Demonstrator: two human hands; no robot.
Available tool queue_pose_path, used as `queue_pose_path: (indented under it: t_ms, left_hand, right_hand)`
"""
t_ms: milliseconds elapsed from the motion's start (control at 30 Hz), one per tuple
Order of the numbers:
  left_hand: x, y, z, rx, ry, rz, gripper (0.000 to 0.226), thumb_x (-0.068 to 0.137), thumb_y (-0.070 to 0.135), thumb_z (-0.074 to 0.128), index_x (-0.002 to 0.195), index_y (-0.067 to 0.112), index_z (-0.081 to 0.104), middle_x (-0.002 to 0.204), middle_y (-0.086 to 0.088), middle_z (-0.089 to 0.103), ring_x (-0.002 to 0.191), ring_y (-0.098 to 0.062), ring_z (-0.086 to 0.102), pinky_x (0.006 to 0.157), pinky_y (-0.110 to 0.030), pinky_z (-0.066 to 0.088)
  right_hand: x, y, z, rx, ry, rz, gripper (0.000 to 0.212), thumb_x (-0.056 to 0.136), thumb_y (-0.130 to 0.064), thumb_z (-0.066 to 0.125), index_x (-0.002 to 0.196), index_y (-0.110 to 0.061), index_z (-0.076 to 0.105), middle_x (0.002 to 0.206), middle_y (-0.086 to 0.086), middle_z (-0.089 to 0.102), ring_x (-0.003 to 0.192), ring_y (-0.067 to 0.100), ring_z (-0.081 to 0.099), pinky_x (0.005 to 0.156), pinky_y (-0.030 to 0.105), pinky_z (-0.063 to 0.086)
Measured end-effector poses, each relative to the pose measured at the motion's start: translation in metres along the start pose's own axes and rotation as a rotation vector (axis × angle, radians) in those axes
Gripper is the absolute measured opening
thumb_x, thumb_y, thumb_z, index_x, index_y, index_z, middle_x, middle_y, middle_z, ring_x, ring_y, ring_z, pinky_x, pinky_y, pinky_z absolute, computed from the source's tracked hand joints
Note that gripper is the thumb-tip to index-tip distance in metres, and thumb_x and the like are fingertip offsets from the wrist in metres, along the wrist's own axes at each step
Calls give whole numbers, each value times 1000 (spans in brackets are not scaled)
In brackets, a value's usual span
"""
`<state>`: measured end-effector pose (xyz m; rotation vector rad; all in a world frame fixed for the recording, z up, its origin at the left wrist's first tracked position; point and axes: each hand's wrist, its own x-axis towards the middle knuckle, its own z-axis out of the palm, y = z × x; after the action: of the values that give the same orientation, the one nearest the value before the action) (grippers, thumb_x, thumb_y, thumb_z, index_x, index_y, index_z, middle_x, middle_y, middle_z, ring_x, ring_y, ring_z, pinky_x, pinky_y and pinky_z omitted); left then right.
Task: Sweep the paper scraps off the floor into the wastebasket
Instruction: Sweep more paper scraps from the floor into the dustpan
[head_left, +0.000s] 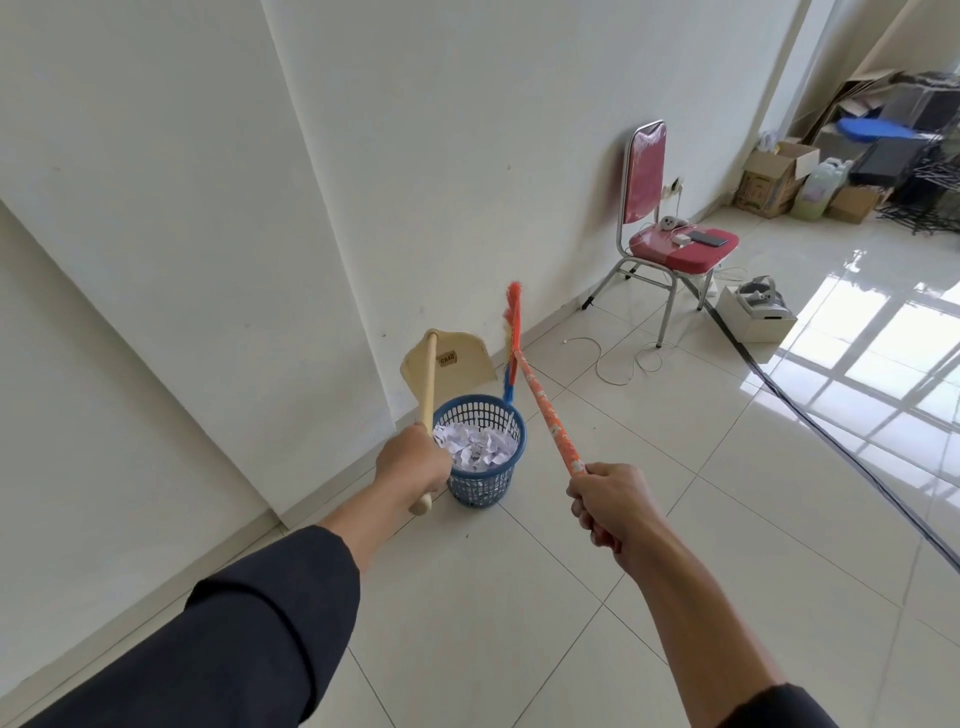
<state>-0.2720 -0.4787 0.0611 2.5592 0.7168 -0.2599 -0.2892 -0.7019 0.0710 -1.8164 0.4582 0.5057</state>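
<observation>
Both hands out front, apart, each clamped on a handle. Left hand (413, 467) grips the dustpan handle (429, 382) near its end, knob poking out below the fist. Right hand (610, 506) grips the orange broom handle (545, 415), also low.

Between and just beyond the hands: blue wastebasket (483, 488), paper scraps (475, 449) heaped inside. No scraps visible on the tiles near the hands.

Beyond the left hand, dustpan (449, 369) is tipped up above the basket's far rim, probably to shed its load. Broom head (511, 343) is raised just beside it, likely to brush out stragglers. Task looks near done.

Far right: red chair (670, 244).
</observation>
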Motion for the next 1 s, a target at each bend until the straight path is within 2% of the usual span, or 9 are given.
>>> queue_pose_path:
  t_ms: [100, 267, 367, 467, 667, 800, 933, 1000]
  left_hand:
    - [-1, -1, -10, -284, -42, -122, 27, 95, 9, 47, 121, 7, 54, 84, -8, 63, 75, -24, 66, 62, -33, 54]
    - [-2, -38, -26, -730, -90, -307, 25, 94, 7, 49, 115, 2, 60, 69, -7, 53, 53, -14, 48, 49, -23, 39]
    - [-13, -72, -36, -863, -115, -396, 12, 92, 2, 47, 93, 8, 57, 62, -2, 51, 48, -11, 45, 43, -19, 36]
    - [-30, -116, -48, -987, -124, -477, 17, 92, 0, 44, 82, 8, 54, 52, 1, 49, 39, -7, 42, 35, -16, 33]
    - [-104, -247, -69, -1172, -77, -645, 16, 94, -2, 42, 87, 7, 54, 44, 3, 45, 28, -3, 39, 30, -12, 30]
    - [-177, -368, -84, -1337, 32, -766, 20, 95, -2, 41, 82, 9, 50, 43, 3, 43, 27, -2, 38, 30, -10, 30]
    - [-262, -482, -95, -1542, 202, -896, 20, 94, -4, 41, 80, 8, 49, 41, 2, 42, 25, -4, 39, 29, -11, 31]
    - [-320, -546, -96, -1612, 343, -975, 18, 94, -2, 42, 83, 8, 51, 46, 1, 44, 26, -4, 40, 30, -11, 33]
  right_hand:
    - [-5, -2, 8, 5, -20, -9, 17, 88, -3, 53, 94, -6, 68, 64, 7, 53, 52, 15, 42, 45, 27, 32]
    - [-22, 0, 38, 1, -69, 6, 18, 86, -2, 52, 95, -1, 68, 60, 6, 50, 49, 15, 40, 47, 28, 29]
    - [-37, -3, 63, 25, -125, 27, 19, 86, 1, 50, 96, 1, 66, 57, 5, 47, 44, 13, 36, 41, 23, 27]
    - [-61, -7, 96, 19, -196, 43, 15, 88, 2, 49, 94, -2, 62, 56, 4, 47, 40, 9, 36, 37, 19, 27]
    - [-126, 13, 199, -76, -351, 80, 9, 92, -1, 49, 96, -1, 58, 57, 4, 47, 39, 7, 35, 35, 18, 26]
    - [-193, 51, 291, -171, -474, 107, 12, 94, -2, 51, 103, 3, 57, 55, 4, 48, 37, 6, 36, 36, 18, 29]
    - [-267, 90, 386, -279, -626, 134, 11, 95, -4, 50, 102, 0, 58, 53, 4, 48, 43, 7, 36, 38, 16, 29]
    - [-320, 118, 443, -357, -729, 145, 8, 95, -4, 50, 99, -3, 57, 54, 5, 48, 45, 8, 36, 38, 16, 29]
